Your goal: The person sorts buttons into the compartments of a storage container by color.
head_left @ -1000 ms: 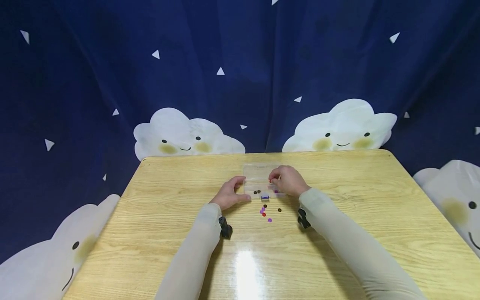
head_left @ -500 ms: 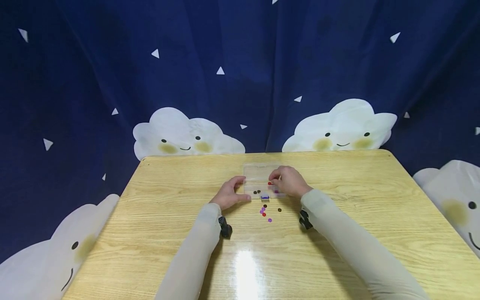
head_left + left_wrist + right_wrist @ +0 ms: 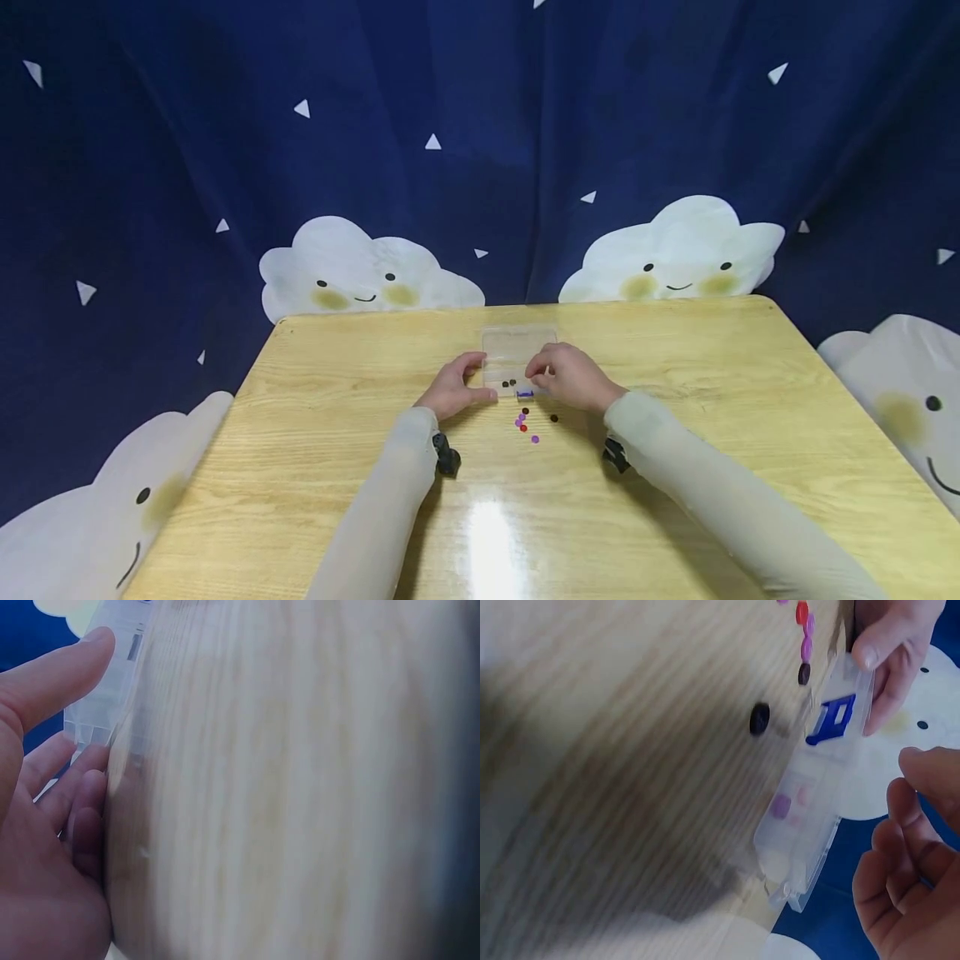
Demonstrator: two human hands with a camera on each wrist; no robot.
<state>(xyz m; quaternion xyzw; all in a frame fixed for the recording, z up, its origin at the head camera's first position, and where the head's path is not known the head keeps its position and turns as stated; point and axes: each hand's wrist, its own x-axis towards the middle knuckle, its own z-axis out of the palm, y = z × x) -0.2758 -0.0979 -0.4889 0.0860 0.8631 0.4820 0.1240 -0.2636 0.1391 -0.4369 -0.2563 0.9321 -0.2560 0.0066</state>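
Note:
A clear plastic compartment box (image 3: 517, 343) lies with its lid raised at the back; a blue latch (image 3: 832, 720) marks its front. My left hand (image 3: 450, 393) holds the box's left end, thumb at the front corner and fingers farther back. My right hand (image 3: 576, 379) hovers over the box's right part, fingers loosely bent. In the right wrist view, thumb and index tip are close together with nothing visible between them. Through the box wall show a purple disc (image 3: 781, 806) and a reddish one (image 3: 802, 796). Two dark discs (image 3: 509, 383) lie in the left part.
Several small round discs lie on the wooden table (image 3: 360, 350) before the box: a black disc (image 3: 760, 718), a red disc (image 3: 523, 428), a purple disc (image 3: 536, 439) and others. A dark blue cloud-patterned curtain (image 3: 517, 167) hangs behind the table.
The red disc at my right fingertips no longer shows there. My right hand has lowered slightly toward the box front. The left hand keeps its place; the head view has shifted a little.

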